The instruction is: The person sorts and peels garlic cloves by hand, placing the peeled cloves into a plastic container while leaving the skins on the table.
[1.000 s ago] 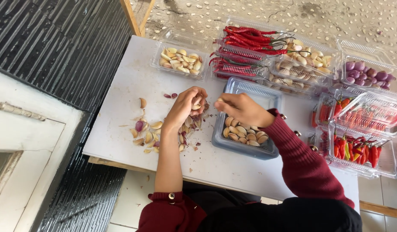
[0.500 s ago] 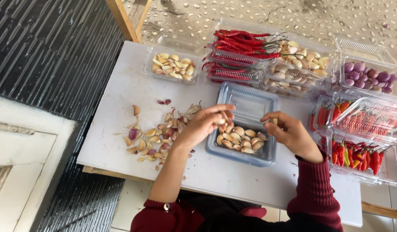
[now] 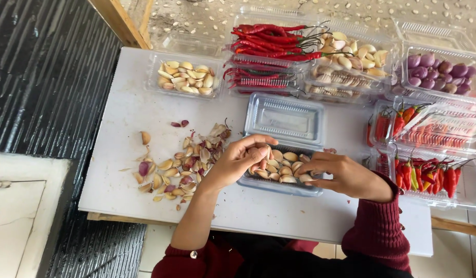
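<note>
Clear tray of garlic cloves lies under both hands; left grip pinches cloves, right grip loosely curled.

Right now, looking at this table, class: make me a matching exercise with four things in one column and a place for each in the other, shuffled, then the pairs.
Things:
1. long red chillies
2. purple shallots
3. loose garlic cloves
4. left hand

Places:
A. far right tray at the back
B. bare tabletop, left of the hands
C. over the open box of garlic
D. back middle, on top of closed boxes

Pairs: 1-D, 2-A, 3-B, 4-C
</note>
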